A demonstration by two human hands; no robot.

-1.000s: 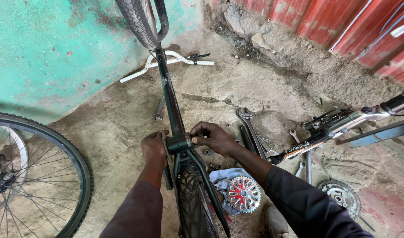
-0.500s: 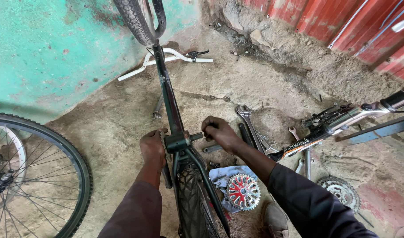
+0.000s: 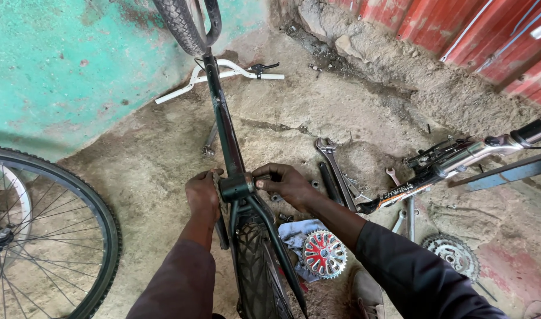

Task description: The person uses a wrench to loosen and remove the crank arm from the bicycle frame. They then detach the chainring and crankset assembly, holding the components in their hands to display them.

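An upside-down dark green bicycle frame (image 3: pixel 225 127) runs from the top of the view down to me, its rear tyre (image 3: pixel 257 277) between my arms. My left hand (image 3: pixel 202 195) presses against the left side of the frame's bottom bracket shell (image 3: pixel 236 188). My right hand (image 3: pixel 287 183) pinches a small metal part at the shell's right end, fingers closed on it. White handlebars (image 3: pixel 220 75) lie on the ground beyond the frame.
A spoked wheel (image 3: pixel 43 233) lies at the left by the turquoise wall (image 3: pixel 64 65). Wrenches (image 3: pixel 335 168) and small parts sit on the dirt to the right, with a red chainring (image 3: pixel 323 254), a second sprocket (image 3: pixel 453 254) and another bicycle frame (image 3: pixel 453 162). Red corrugated sheeting (image 3: pixel 483 41) stands at top right.
My right hand slid right off the top of the shell to its right end and now pinches a small part there. My left hand stayed against the left side.
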